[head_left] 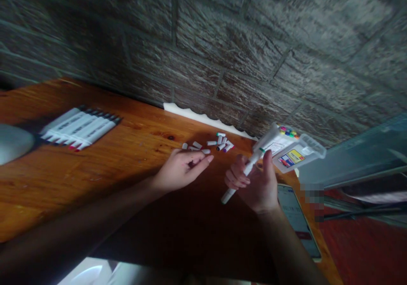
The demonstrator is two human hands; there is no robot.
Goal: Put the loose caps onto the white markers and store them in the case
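My right hand (256, 181) is closed around a white marker (242, 177) with a green tip, held slanting up to the right. My left hand (182, 168) rests on the wooden table (127, 166), fingers loosely curled and pointing right, just short of a scatter of several white marker caps (219, 141). One cap lies by its fingertips; whether the fingers pinch a cap I cannot make out. A clear plastic marker case (291, 147) with coloured ends and a label lies right behind my right hand.
A row of several white markers (79, 128) lies at the table's left. A grey rounded object (12, 143) sits at the far left edge. A phone (297, 219) lies near the table's right edge. A stone wall backs the table.
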